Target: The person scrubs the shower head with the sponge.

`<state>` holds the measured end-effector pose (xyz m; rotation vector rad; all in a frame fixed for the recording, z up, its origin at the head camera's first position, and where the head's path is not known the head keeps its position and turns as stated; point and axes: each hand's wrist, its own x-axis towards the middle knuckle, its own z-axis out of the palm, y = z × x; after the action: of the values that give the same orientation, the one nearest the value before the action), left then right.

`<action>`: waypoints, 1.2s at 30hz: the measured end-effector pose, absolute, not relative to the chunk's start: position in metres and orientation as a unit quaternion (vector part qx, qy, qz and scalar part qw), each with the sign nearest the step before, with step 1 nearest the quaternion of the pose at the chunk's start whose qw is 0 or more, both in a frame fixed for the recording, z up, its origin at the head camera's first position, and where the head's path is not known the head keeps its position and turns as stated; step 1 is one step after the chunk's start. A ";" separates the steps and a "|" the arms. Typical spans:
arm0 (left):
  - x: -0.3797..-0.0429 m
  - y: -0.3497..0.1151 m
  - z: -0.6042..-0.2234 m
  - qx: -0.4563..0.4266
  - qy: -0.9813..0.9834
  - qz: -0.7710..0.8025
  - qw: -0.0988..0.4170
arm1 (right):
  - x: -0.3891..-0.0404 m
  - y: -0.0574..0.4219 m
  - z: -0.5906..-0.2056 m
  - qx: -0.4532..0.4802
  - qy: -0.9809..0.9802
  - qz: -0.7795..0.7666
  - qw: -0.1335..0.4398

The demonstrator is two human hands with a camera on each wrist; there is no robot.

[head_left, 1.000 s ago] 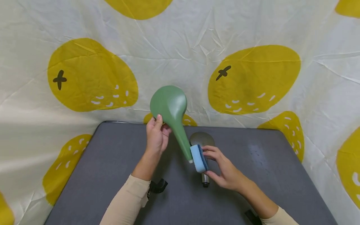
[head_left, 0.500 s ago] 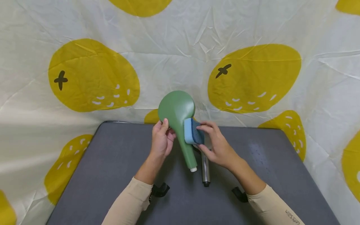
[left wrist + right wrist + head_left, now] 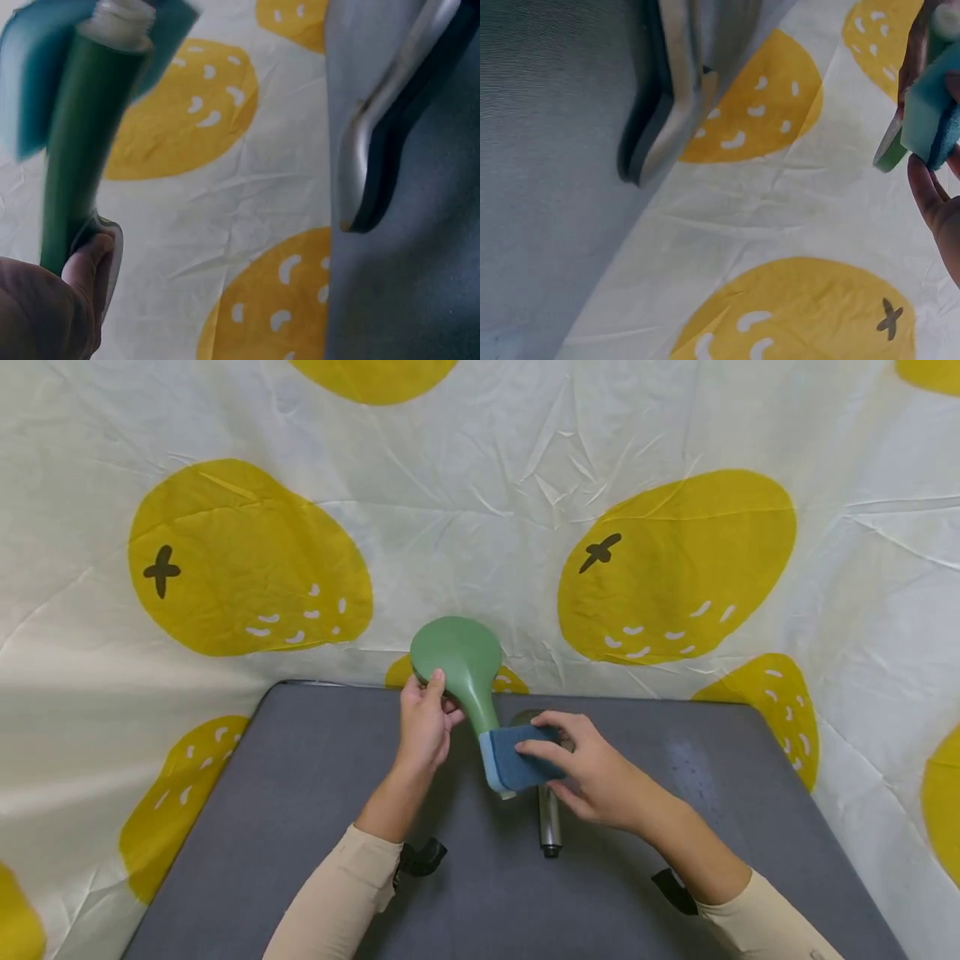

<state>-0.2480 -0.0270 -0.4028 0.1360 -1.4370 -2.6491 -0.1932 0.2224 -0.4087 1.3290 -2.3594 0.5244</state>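
Observation:
My left hand [image 3: 426, 727] grips a green shower head [image 3: 456, 656] by the edge of its round head, thumb on the smooth back. The handle slants down to the right, its white threaded end [image 3: 120, 22] showing in the left wrist view. My right hand [image 3: 600, 768] pinches a blue sponge [image 3: 525, 758] with a darker scouring side. The sponge's light side lies against the lower part of the handle and covers most of it in the head view. In the right wrist view the sponge [image 3: 930, 112] is at the right edge, with fingertips and thumb on it.
A second shower head, grey with a metallic handle [image 3: 550, 822], lies on the dark grey table [image 3: 337, 760], partly behind the right hand and sponge. Behind the table's far edge hangs a white cloth [image 3: 465, 552] with yellow fruit prints. Black wrist straps show near both sleeves.
The sponge went up from the handle's end to near the round head, then back down the handle, turning its dark side toward the view. The green shower head shifted right, then back left and lower.

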 end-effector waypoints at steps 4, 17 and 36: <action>-0.250 -0.028 -0.405 0.060 -0.493 -0.865 0.069 | -0.177 0.221 -0.413 0.491 -0.838 0.134 0.195; -0.251 -0.025 -0.412 0.060 -0.547 -0.831 0.084 | -0.150 0.181 -0.405 0.563 -0.773 -0.072 0.282; -0.247 -0.034 -0.396 0.039 -0.474 -0.877 0.064 | -0.172 0.234 -0.430 0.491 -0.836 0.127 0.208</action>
<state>-0.2467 -0.0338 -0.3960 0.1187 -1.4307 -2.6501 -0.1721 0.2341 -0.4298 1.3671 -2.3282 0.3541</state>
